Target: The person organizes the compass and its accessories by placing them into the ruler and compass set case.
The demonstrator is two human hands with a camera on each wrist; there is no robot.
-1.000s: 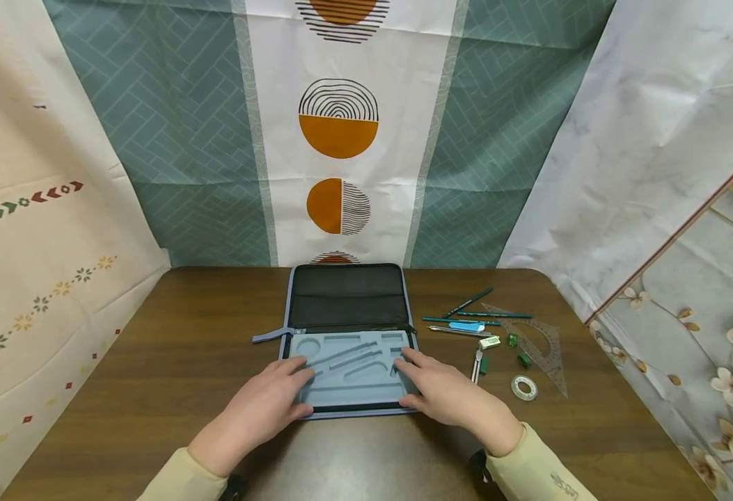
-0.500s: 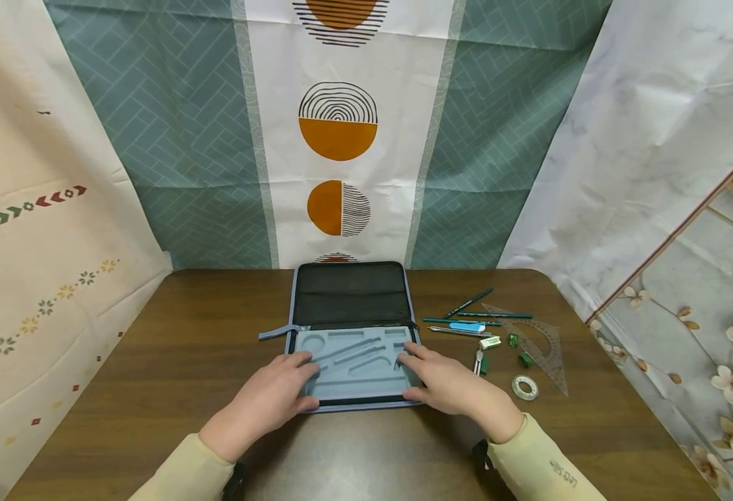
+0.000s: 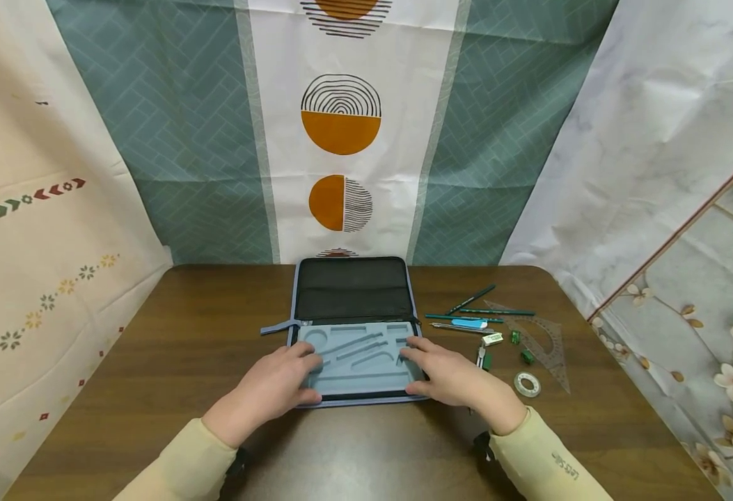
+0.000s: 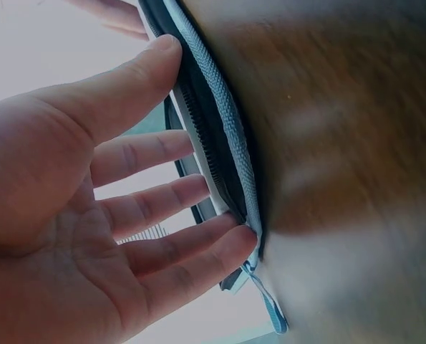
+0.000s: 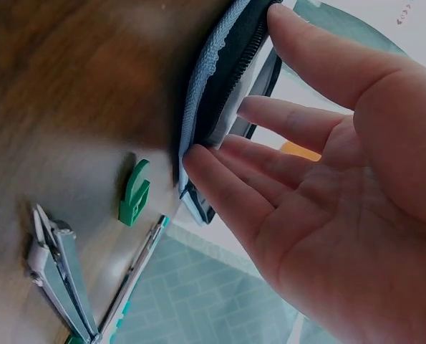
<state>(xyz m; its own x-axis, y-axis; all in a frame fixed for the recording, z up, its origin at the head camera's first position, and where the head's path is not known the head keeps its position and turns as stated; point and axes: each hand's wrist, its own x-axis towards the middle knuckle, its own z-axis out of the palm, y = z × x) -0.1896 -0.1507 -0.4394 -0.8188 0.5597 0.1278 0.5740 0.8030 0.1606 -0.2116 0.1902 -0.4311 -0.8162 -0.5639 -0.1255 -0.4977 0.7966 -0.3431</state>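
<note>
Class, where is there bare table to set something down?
Left of the open case, its strap and the left hand, the table is bare to the patterned cloth. Another patch lies before the case, between left sleeve and right sleeve. Right of the case is crowded: pencils, compass, eraser, triangle ruler and white ring.

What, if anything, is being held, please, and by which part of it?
Nothing is plainly gripped: the left hand and right hand touch the open case at its left and right sides.
</note>
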